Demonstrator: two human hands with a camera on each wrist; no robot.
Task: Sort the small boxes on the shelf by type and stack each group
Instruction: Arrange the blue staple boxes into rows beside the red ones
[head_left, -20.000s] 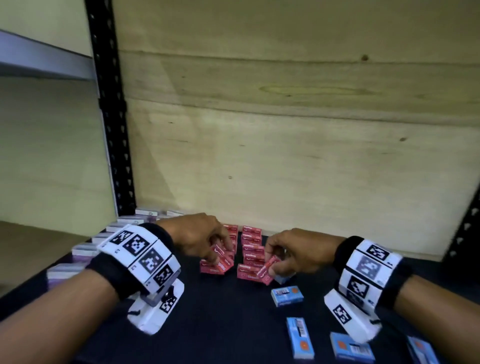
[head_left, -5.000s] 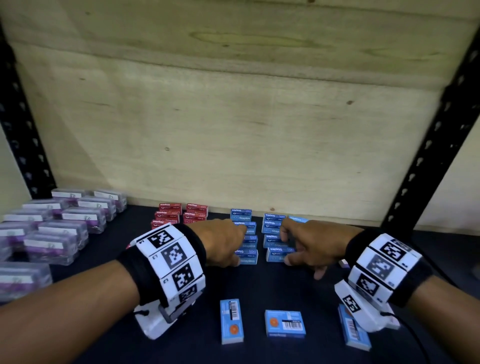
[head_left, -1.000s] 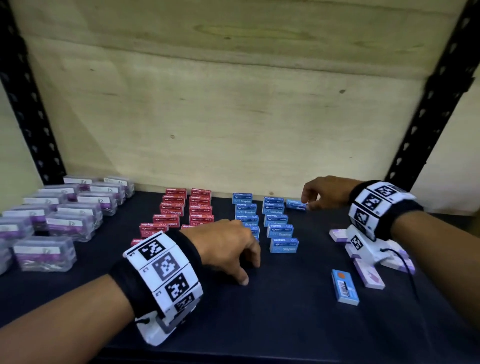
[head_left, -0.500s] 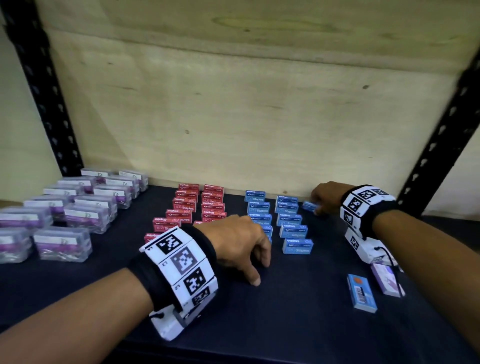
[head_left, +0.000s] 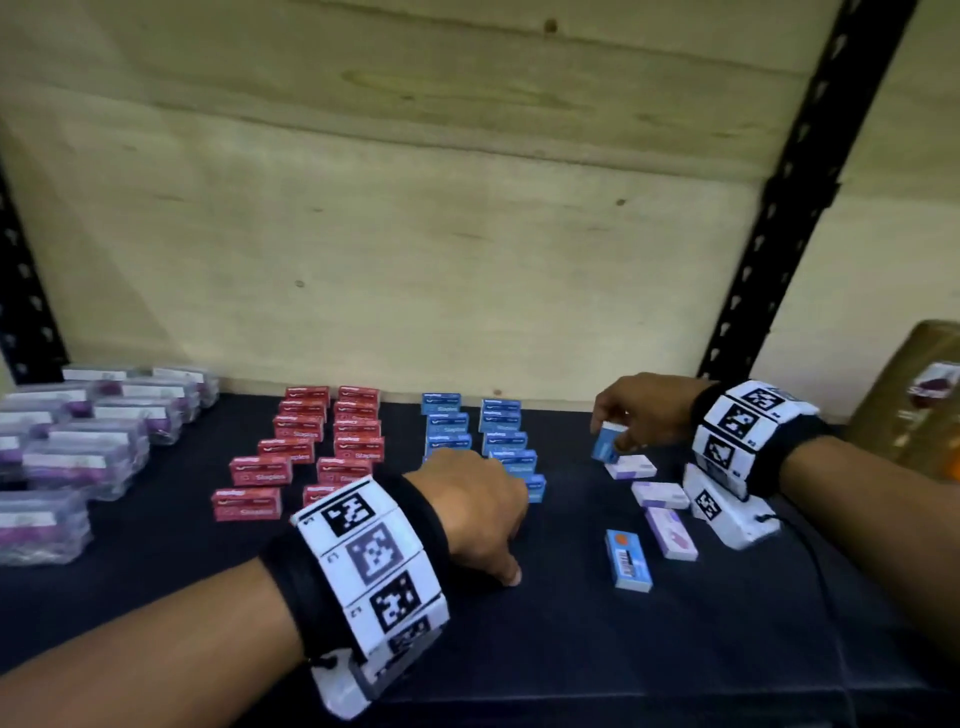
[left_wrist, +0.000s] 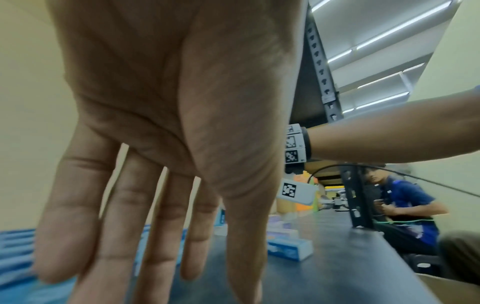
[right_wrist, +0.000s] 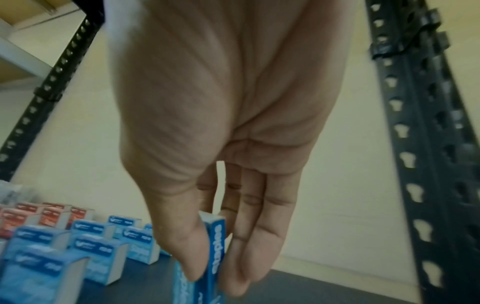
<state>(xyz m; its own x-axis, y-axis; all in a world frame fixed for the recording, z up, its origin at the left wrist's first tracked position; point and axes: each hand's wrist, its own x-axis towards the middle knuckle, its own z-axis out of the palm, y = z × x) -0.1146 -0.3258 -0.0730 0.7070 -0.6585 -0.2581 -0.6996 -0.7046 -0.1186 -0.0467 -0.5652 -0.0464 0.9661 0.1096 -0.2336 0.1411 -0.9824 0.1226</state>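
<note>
Two rows of red boxes (head_left: 322, 441) and two rows of blue boxes (head_left: 472, 431) stand on the dark shelf (head_left: 571, 649). My right hand (head_left: 615, 441) pinches one blue box (head_left: 604, 442) between thumb and fingers, tilted just above the shelf, to the right of the blue rows. The right wrist view shows that held blue box (right_wrist: 210, 257) on edge in the pinch. My left hand (head_left: 498, 519) rests at the front end of the blue rows, thumb tip on the shelf. In the left wrist view its fingers (left_wrist: 111, 216) are straight and hold nothing.
Three pale purple boxes (head_left: 660, 493) and a flat blue box (head_left: 627, 560) lie at the right. Clear cases with purple labels (head_left: 78, 441) fill the left. A brown carton (head_left: 914, 400) stands beyond the right upright (head_left: 779, 208). A person (left_wrist: 405, 205) sits past the shelf end.
My right hand has picked up the blue box from by the back wall and drawn it forward and to the right. My left hand has stayed at the front of the blue rows.
</note>
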